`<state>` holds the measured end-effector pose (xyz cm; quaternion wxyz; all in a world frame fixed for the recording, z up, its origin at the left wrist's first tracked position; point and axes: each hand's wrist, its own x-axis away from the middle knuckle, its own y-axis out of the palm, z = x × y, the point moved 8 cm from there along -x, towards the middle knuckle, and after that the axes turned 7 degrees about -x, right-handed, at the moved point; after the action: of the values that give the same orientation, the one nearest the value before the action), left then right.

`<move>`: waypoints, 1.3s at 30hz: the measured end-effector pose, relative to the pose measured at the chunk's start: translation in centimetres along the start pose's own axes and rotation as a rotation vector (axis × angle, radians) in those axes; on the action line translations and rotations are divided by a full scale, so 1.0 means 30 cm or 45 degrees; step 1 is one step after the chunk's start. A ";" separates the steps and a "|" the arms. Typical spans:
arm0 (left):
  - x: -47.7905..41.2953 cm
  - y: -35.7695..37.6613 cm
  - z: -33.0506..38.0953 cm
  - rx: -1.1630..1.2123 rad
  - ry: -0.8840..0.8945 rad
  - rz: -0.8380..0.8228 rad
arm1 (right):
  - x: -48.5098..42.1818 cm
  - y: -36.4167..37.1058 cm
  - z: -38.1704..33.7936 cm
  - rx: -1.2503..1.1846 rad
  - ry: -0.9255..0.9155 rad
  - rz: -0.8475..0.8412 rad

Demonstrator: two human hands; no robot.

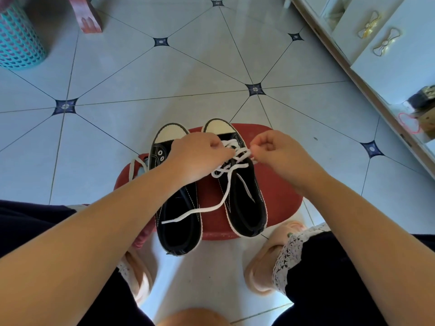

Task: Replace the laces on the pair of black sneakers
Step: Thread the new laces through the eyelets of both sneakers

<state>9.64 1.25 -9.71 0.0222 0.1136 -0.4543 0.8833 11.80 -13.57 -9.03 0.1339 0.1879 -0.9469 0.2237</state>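
Lace (224,202), white, is pinched by left hand (200,156) and right hand (275,152), close together above the black sneaker (247,208).

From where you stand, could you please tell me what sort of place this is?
Most likely a room in a home: patterned tiled floor, a white cabinet with bow-shaped handles, a teal plastic basket, and a low red stool bearing the black sneakers.
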 end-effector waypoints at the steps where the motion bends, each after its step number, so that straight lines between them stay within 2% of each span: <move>1: 0.000 0.002 0.013 -0.030 0.031 0.006 | 0.003 0.002 -0.029 0.267 -0.121 0.012; 3: -0.003 0.015 0.029 -0.118 0.085 -0.005 | 0.014 0.017 -0.074 0.609 -0.291 0.044; 5: -0.004 0.016 0.030 -0.188 0.095 -0.027 | 0.015 0.009 -0.086 0.661 -0.335 0.133; 7: -0.005 -0.003 0.010 -0.166 0.059 -0.044 | 0.003 -0.039 -0.053 0.239 -0.160 0.235; 9: -0.001 -0.020 -0.009 -0.081 0.021 -0.086 | 0.000 -0.048 -0.012 -0.373 0.083 0.173; 10: 0.005 -0.020 -0.012 -0.039 0.018 -0.122 | 0.002 -0.041 -0.001 -0.512 0.148 0.120; 12: 0.015 -0.004 -0.005 -0.026 0.044 -0.175 | -0.004 -0.038 0.001 -0.318 0.107 0.059; 14: 0.018 0.014 0.011 -0.124 0.071 -0.177 | -0.005 -0.034 -0.037 0.098 -0.082 0.071; 18: 0.008 0.016 0.051 -0.277 0.135 -0.084 | 0.019 0.004 -0.116 0.721 -0.391 0.059; 20: 0.002 0.006 0.052 -0.239 0.136 -0.057 | 0.028 0.003 -0.131 0.890 -0.463 0.097; 22: 0.000 -0.008 0.033 -0.158 0.076 -0.051 | 0.021 -0.037 -0.123 0.713 -0.412 0.188; 24: 0.007 -0.024 0.018 -0.033 0.029 -0.051 | 0.010 -0.101 -0.078 0.190 -0.213 0.302; 26: 0.015 -0.024 0.012 0.034 0.014 -0.068 | 0.002 -0.096 -0.017 -0.343 0.041 0.258; 27: 0.018 -0.018 0.009 0.029 0.009 -0.084 | 0.000 -0.079 0.001 -0.434 0.123 0.200; 29: 0.017 -0.006 0.008 -0.031 0.008 -0.100 | -0.003 -0.056 0.006 -0.324 0.140 0.128; 32: 0.009 -0.005 0.023 -0.126 0.027 -0.068 | -0.005 -0.060 -0.043 0.103 -0.046 0.159; 35: -0.004 0.007 0.040 -0.154 0.077 -0.064 | 0.011 -0.030 -0.095 0.556 -0.254 0.102; 37: -0.006 0.013 0.042 -0.142 0.086 -0.075 | 0.019 -0.006 -0.100 0.725 -0.332 0.072; 39: -0.001 0.005 0.034 -0.035 0.058 -0.082 | 0.013 -0.016 -0.092 0.754 -0.341 0.117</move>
<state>9.84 0.36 -9.26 0.0626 0.1076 -0.4619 0.8782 12.11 -12.77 -6.32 -0.0624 0.2036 -0.8575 0.4684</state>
